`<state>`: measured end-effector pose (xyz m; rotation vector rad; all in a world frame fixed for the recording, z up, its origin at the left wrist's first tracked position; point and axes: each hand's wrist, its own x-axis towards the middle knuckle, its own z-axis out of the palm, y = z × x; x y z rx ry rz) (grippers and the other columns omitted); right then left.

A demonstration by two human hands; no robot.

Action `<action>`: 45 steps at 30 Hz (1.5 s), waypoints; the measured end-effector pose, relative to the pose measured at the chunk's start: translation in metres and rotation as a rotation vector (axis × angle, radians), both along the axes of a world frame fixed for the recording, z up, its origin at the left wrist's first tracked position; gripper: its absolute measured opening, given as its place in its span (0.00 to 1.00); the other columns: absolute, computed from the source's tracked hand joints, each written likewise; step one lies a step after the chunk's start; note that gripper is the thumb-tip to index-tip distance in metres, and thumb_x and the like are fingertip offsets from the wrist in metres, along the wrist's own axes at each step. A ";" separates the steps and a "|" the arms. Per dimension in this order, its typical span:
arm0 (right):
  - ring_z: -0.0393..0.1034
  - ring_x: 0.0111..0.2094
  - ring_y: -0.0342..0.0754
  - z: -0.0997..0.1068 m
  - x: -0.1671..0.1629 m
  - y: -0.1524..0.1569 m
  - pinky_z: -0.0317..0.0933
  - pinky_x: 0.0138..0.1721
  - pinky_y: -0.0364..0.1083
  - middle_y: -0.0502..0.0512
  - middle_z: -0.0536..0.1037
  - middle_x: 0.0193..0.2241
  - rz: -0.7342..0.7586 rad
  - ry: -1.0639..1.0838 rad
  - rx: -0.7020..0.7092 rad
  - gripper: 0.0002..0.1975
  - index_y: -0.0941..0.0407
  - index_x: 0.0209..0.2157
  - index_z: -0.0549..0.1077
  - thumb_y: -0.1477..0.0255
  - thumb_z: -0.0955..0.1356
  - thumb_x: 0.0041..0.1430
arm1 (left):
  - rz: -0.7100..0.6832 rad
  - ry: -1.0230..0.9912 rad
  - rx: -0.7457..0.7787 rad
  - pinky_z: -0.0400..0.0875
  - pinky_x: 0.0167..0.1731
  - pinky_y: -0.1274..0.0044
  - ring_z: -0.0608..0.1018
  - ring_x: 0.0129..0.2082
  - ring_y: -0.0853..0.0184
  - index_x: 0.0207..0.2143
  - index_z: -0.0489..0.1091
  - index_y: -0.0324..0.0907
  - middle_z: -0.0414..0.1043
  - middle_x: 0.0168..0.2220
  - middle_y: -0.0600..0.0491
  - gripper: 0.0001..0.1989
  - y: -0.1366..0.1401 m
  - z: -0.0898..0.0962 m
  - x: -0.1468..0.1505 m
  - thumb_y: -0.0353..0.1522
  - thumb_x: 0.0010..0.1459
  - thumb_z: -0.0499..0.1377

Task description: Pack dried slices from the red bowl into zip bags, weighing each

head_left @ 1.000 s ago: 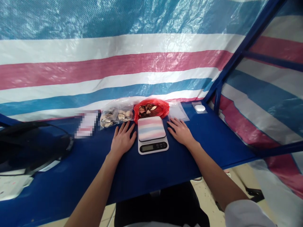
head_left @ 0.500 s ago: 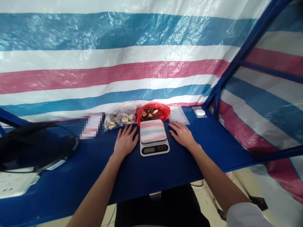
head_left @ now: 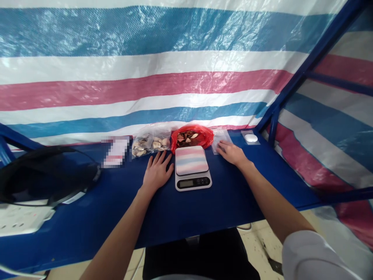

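Note:
A white kitchen scale [head_left: 193,182] with a striped pink-and-blue top sits before me on the blue table, with nothing on its plate. To its left my left hand [head_left: 158,170] lies flat on the table, fingers spread, holding nothing. My right hand [head_left: 232,153], on the scale's far right side, rests its slightly bent fingers on some clear plastic bags [head_left: 223,137]. Behind the scale stands an open red plastic bag [head_left: 208,137] of brown, dried-looking pieces [head_left: 186,137]. Left of that lie clear bags of pale dried slices [head_left: 159,144].
A blurred-out white item [head_left: 117,152] lies at the back left. Farther left are a black mesh object [head_left: 49,175] and a white power strip [head_left: 23,221]. A small white case [head_left: 251,138] on a clear bag sits at the back right. Blue frame bars and striped sheeting enclose the table.
My right hand has moved forward and right from the bare table onto the clear bags, its fingers less spread. My left hand has stayed in place. The view has shifted slightly.

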<state>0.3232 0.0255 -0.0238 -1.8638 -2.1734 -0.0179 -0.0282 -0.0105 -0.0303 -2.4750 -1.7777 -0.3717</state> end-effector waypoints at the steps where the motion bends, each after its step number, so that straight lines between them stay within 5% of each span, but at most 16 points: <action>1: 0.68 0.61 0.54 -0.001 0.000 0.000 0.65 0.59 0.52 0.55 0.73 0.61 -0.002 0.005 -0.007 0.17 0.49 0.54 0.76 0.62 0.63 0.69 | 0.001 0.000 -0.002 0.52 0.67 0.53 0.60 0.69 0.49 0.65 0.65 0.42 0.58 0.69 0.44 0.26 0.000 0.000 0.000 0.39 0.68 0.49; 10: 0.77 0.50 0.54 -0.001 -0.006 -0.002 0.71 0.44 0.48 0.50 0.77 0.57 -0.121 0.021 0.012 0.15 0.45 0.49 0.79 0.62 0.63 0.69 | -0.002 -0.016 -0.011 0.52 0.67 0.53 0.60 0.69 0.48 0.64 0.66 0.42 0.59 0.68 0.43 0.26 0.001 0.000 0.000 0.39 0.68 0.49; 18: 0.79 0.41 0.58 0.016 -0.005 -0.008 0.68 0.38 0.48 0.57 0.85 0.40 -0.257 0.099 0.038 0.16 0.47 0.46 0.81 0.61 0.64 0.66 | -0.006 -0.053 0.024 0.54 0.66 0.52 0.62 0.68 0.48 0.63 0.68 0.43 0.61 0.67 0.43 0.25 0.002 -0.004 -0.002 0.39 0.67 0.51; 25: 0.80 0.42 0.56 0.035 0.012 -0.021 0.70 0.48 0.50 0.55 0.85 0.39 -0.142 0.540 0.173 0.15 0.51 0.41 0.83 0.59 0.67 0.61 | -0.057 -0.233 0.102 0.61 0.64 0.57 0.71 0.62 0.52 0.55 0.74 0.39 0.72 0.59 0.41 0.21 0.005 -0.004 -0.007 0.38 0.66 0.52; 30: 0.81 0.39 0.57 0.050 0.003 -0.028 0.73 0.46 0.54 0.57 0.85 0.37 -0.022 0.974 0.107 0.21 0.58 0.40 0.83 0.54 0.72 0.56 | -0.074 -0.505 0.106 0.69 0.60 0.61 0.76 0.57 0.55 0.51 0.76 0.41 0.76 0.55 0.43 0.19 0.001 0.012 -0.001 0.40 0.65 0.54; 33: 0.81 0.37 0.56 0.061 -0.015 -0.030 0.75 0.43 0.55 0.56 0.85 0.35 0.066 1.171 0.022 0.21 0.57 0.39 0.83 0.54 0.74 0.52 | -0.104 -0.721 0.011 0.69 0.60 0.64 0.77 0.55 0.56 0.50 0.76 0.42 0.78 0.53 0.45 0.19 0.002 0.032 0.016 0.42 0.64 0.55; 38: 0.81 0.41 0.57 0.074 -0.051 -0.027 0.73 0.48 0.57 0.53 0.85 0.36 0.175 1.293 -0.041 0.15 0.52 0.35 0.84 0.56 0.76 0.51 | -0.129 -1.153 -0.374 0.71 0.56 0.66 0.77 0.55 0.56 0.52 0.74 0.41 0.78 0.52 0.44 0.24 0.014 0.065 0.053 0.46 0.60 0.60; 45: 0.80 0.43 0.56 0.075 -0.087 -0.017 0.76 0.43 0.54 0.53 0.85 0.36 0.290 1.512 -0.182 0.16 0.51 0.34 0.84 0.56 0.77 0.48 | -0.076 -1.581 -0.792 0.73 0.49 0.70 0.79 0.49 0.60 0.47 0.75 0.42 0.78 0.49 0.46 0.22 0.029 0.077 0.072 0.46 0.56 0.65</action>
